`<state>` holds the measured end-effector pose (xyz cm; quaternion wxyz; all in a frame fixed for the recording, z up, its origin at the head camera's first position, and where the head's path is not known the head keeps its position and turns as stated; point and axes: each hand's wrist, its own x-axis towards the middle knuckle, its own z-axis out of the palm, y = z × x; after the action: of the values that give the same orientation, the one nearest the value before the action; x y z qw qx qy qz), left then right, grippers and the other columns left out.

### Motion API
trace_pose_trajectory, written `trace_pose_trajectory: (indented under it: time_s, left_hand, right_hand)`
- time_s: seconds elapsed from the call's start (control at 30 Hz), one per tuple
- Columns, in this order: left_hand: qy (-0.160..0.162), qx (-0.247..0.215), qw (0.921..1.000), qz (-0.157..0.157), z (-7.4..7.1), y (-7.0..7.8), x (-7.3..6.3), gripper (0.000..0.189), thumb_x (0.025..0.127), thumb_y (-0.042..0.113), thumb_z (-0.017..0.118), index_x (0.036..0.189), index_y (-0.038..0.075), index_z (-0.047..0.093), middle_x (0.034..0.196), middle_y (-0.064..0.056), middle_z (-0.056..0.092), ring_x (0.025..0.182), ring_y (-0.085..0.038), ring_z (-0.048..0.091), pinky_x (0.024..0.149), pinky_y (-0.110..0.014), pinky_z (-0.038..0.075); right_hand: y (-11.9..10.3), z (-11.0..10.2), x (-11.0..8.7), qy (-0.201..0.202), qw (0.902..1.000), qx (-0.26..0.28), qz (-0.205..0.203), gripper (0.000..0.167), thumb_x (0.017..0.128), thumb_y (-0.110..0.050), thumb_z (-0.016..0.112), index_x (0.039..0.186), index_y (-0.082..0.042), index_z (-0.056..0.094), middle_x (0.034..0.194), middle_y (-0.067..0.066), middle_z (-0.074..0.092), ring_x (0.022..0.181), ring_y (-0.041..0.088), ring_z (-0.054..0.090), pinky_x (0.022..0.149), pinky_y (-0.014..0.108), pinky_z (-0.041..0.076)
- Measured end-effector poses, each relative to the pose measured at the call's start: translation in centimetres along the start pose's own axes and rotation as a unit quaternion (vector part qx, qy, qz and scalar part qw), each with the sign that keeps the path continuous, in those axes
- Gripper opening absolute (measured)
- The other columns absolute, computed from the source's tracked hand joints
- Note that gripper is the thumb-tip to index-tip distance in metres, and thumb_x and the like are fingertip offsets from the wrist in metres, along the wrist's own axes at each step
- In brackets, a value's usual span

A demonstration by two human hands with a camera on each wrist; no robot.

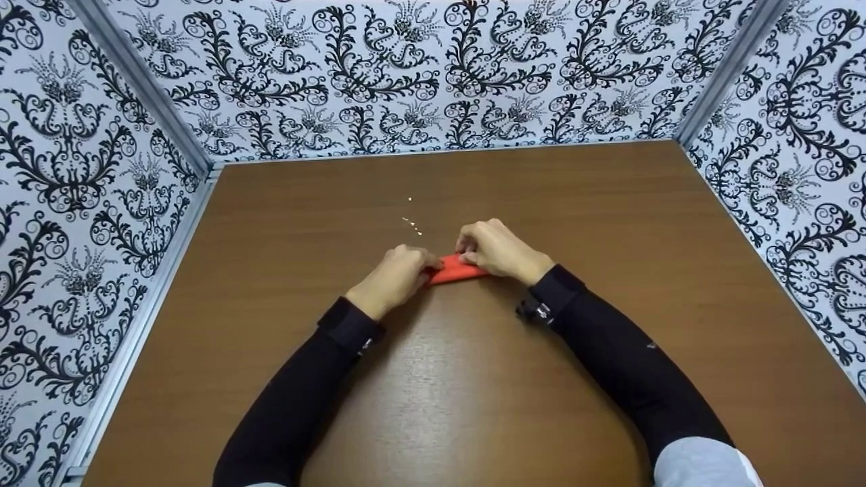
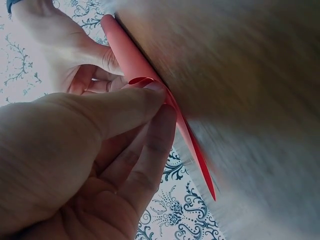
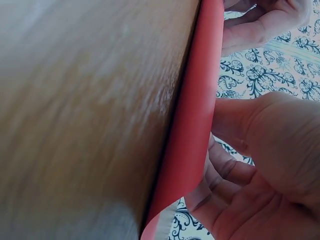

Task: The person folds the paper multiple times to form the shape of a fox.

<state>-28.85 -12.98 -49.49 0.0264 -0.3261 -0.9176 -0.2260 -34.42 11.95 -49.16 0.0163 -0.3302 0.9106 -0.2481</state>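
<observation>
A sheet of red paper (image 1: 457, 272), folded or rolled over into a narrow strip, lies on the wooden table between my two hands. At its left end, my left hand (image 1: 398, 276) pinches the paper; the left wrist view has the thumb and forefinger meeting on a curled edge of the red paper (image 2: 129, 52). My right hand (image 1: 499, 249) holds the strip farther right. In the right wrist view the thumb presses the rounded side of the red paper (image 3: 192, 112), with the curled fingers beneath, partly hidden by it.
Several small pale specks (image 1: 419, 233) lie on the brown table (image 1: 433, 379) just beyond my hands. Black-and-white patterned panels (image 1: 406, 74) rise behind the table and along both sides, joined by grey metal posts (image 1: 142, 81).
</observation>
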Motion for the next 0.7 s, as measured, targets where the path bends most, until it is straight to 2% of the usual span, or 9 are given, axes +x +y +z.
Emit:
trace_pose_trajectory:
  time_s: [0.17, 0.37, 0.7]
  left_hand:
    - [0.0, -0.003, 1.0, 0.007, -0.06, 0.01, 0.08, 0.026, 0.103, -0.009, 0.08, 0.126, 0.001, 0.088, 0.124, -0.016, 0.089, 0.122, -0.036, 0.085, 0.107, -0.051, 0.069]
    - [0.007, -0.005, 0.9999, 0.014, -0.13, -0.04, 0.04, 0.026, 0.102, -0.009, 0.08, 0.125, 0.0, 0.088, 0.125, -0.016, 0.089, 0.121, -0.036, 0.085, 0.108, -0.05, 0.069]
    - [0.009, -0.008, 0.9999, 0.011, -0.12, 0.11, -0.1, 0.024, 0.102, -0.007, 0.081, 0.124, 0.001, 0.089, 0.124, -0.016, 0.089, 0.12, -0.036, 0.086, 0.107, -0.05, 0.069]
  right_hand:
    - [0.06, -0.08, -0.22, 0.003, 0.9999, 0.011, 0.001, 0.009, 0.103, -0.008, 0.085, 0.111, -0.004, 0.086, 0.101, 0.011, 0.088, 0.093, 0.029, 0.08, 0.088, 0.046, 0.065]
    - [-0.04, -0.19, -0.3, 0.002, 0.9998, 0.021, 0.005, 0.009, 0.103, -0.008, 0.085, 0.112, -0.004, 0.085, 0.103, 0.012, 0.088, 0.097, 0.03, 0.082, 0.092, 0.048, 0.067]
    - [-0.17, 0.02, -0.49, -0.002, 0.9997, 0.021, 0.013, 0.008, 0.103, -0.011, 0.088, 0.109, -0.006, 0.084, 0.102, 0.01, 0.087, 0.096, 0.029, 0.081, 0.092, 0.047, 0.066]
